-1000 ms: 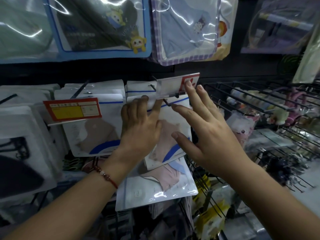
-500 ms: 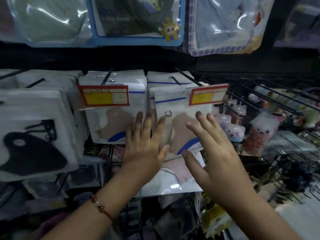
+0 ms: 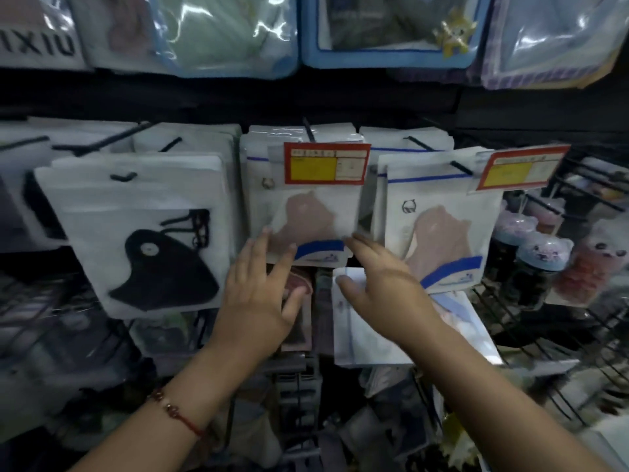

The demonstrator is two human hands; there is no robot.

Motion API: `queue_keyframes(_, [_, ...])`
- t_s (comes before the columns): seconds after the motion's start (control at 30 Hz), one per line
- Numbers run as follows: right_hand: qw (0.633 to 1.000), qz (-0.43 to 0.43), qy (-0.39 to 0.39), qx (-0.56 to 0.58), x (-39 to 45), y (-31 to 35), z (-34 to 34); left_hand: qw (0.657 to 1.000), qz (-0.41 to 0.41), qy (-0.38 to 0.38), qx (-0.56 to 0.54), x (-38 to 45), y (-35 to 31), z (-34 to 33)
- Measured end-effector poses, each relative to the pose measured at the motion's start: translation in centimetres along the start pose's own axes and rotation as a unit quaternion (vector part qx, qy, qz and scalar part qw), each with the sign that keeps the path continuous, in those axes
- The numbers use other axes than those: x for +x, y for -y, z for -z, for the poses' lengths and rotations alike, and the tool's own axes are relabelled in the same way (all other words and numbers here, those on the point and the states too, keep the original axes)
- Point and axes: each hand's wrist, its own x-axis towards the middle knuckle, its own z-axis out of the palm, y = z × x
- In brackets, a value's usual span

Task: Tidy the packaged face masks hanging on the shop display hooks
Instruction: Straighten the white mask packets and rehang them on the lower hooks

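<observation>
Both hands are spread, fingers straight: the left hand point(image 3: 258, 301) and right hand point(image 3: 381, 287) flank the lower edge of the white plastic packet with a pink face mask point(image 3: 306, 223), fingertips touching it. Press evenly from both sides to square the packet under its red-and-yellow price tag point(image 3: 326, 163).

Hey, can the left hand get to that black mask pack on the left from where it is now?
Probably yes. The left hand is open at the lower edge of the pink mask pack, and the black mask pack hangs on the neighbouring hook at the front of its stack, with nothing between them.
</observation>
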Motion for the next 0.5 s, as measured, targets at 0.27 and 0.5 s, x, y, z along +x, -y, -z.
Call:
queue_keyframes(0.27, [0.956, -0.181, -0.077, 0.220, 4.5, -0.7, -3.4, 0.968, 0.086, 0.026, -0.236, 2.7, 2.2, 1.5])
queue_keyframes(0.5, [0.895, -0.218, -0.121, 0.371, 6.2, -0.4, -4.5, 0.874, 0.188, -0.013, -0.448, 5.6, 2.3, 1.4])
